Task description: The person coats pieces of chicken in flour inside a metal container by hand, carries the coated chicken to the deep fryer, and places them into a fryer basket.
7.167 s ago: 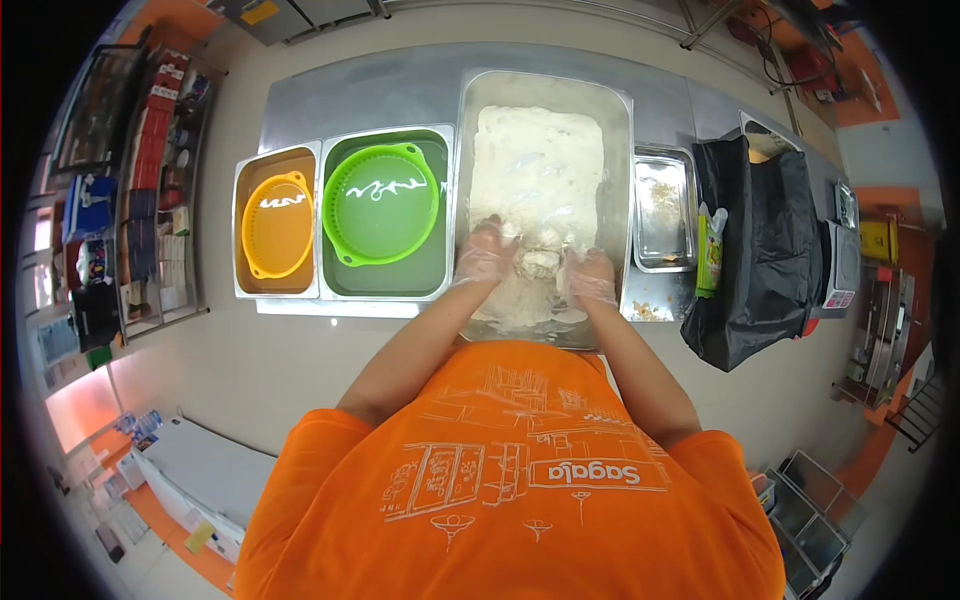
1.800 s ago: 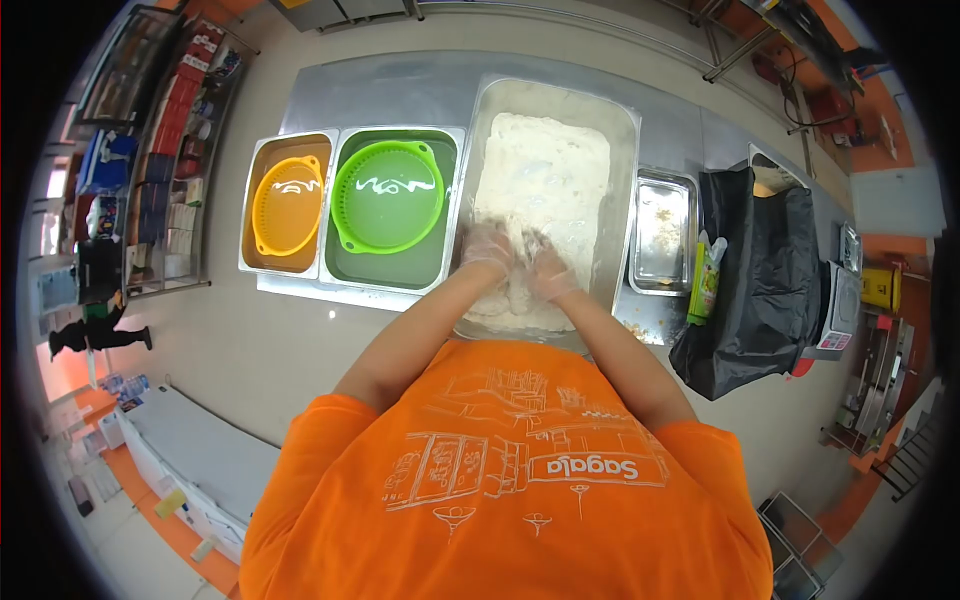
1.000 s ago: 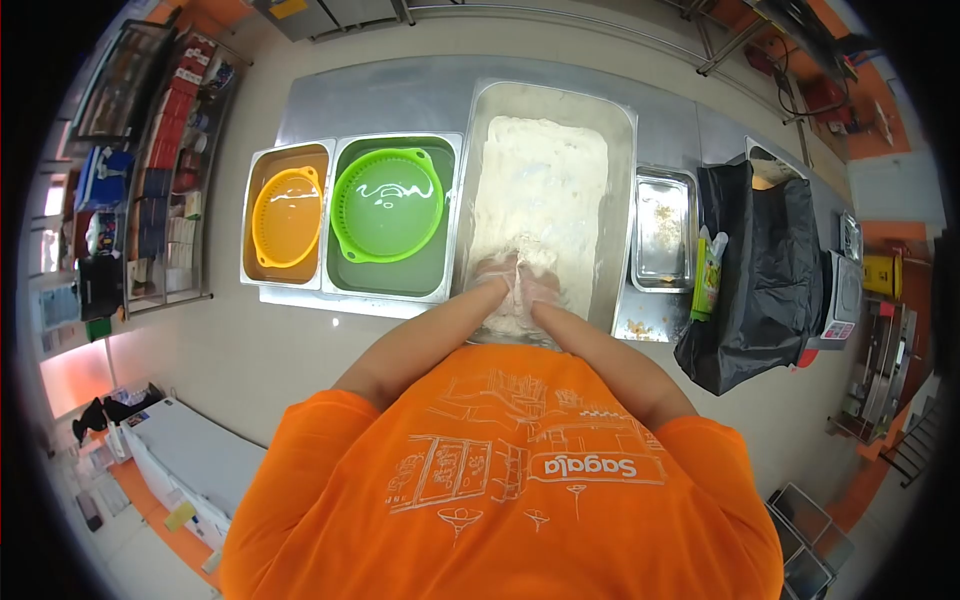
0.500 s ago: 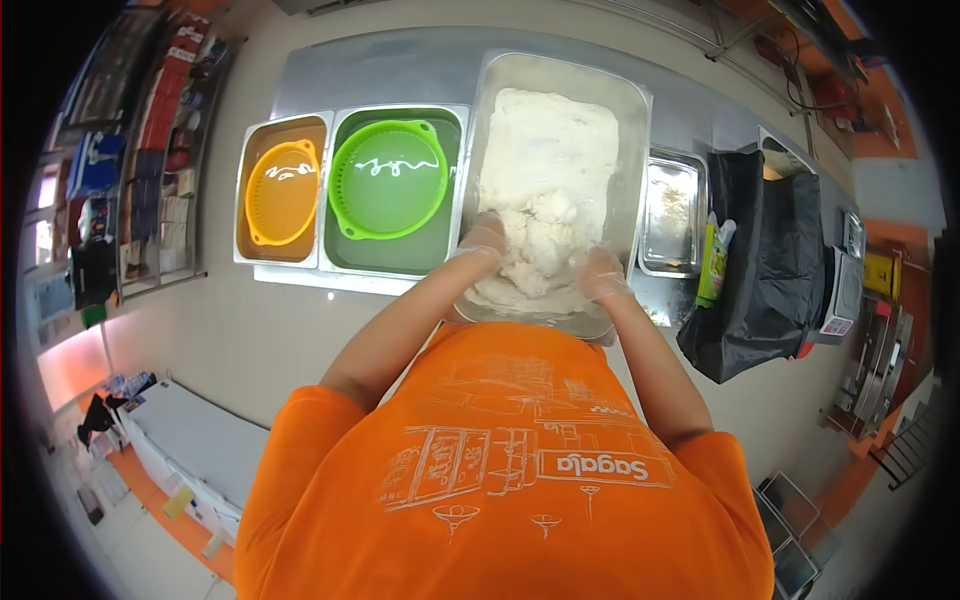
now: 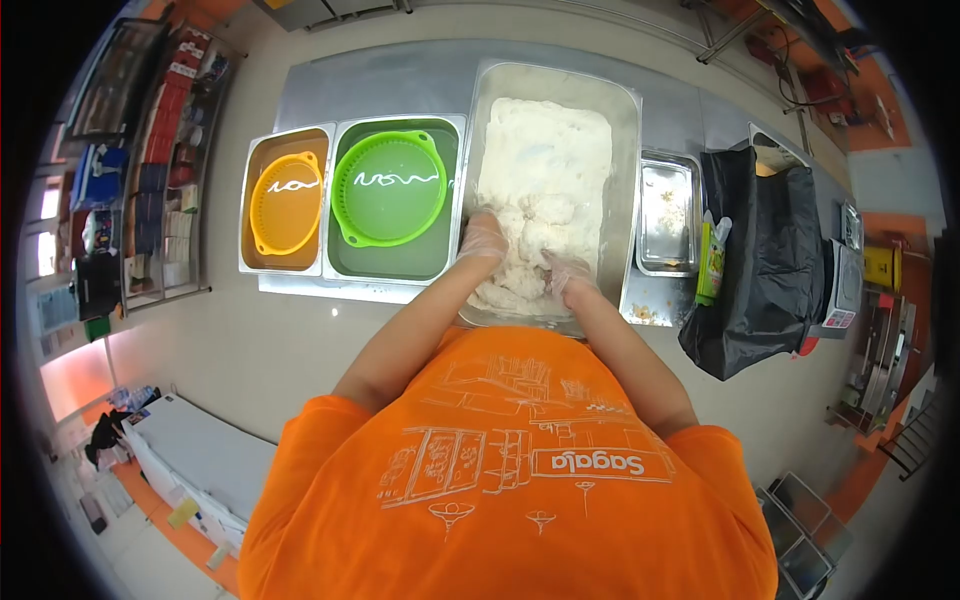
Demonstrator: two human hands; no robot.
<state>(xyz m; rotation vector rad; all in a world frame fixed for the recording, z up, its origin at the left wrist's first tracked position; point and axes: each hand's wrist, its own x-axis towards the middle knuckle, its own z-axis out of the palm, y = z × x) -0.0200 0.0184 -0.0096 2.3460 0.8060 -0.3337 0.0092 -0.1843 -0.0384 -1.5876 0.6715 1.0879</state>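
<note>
A large metal pan (image 5: 622, 140) stands in front of me with pale, flour-like dough (image 5: 545, 150) in it. The far part of the dough is a smooth flat block; the near part is broken into lumps. My left hand (image 5: 483, 238), in a clear plastic glove, lies at the left side of the lumps, its fingers partly buried in or hidden by them. My right hand (image 5: 567, 274), gloved too, touches the lumps from the right, fingers bent toward the middle. Whether either hand grips any dough cannot be made out.
Left of the pan, a green basket (image 5: 390, 188) and a yellow basket (image 5: 286, 203) sit in metal trays of liquid. On the right are a small metal tray (image 5: 668, 212), a green packet (image 5: 711, 262) and a black bag (image 5: 765, 260). A shelf rack stands far left.
Since half a second ago my right hand has moved left, inward over the lumps. My left hand stays at the left side. Earlier both hands were close together near the pan's front.
</note>
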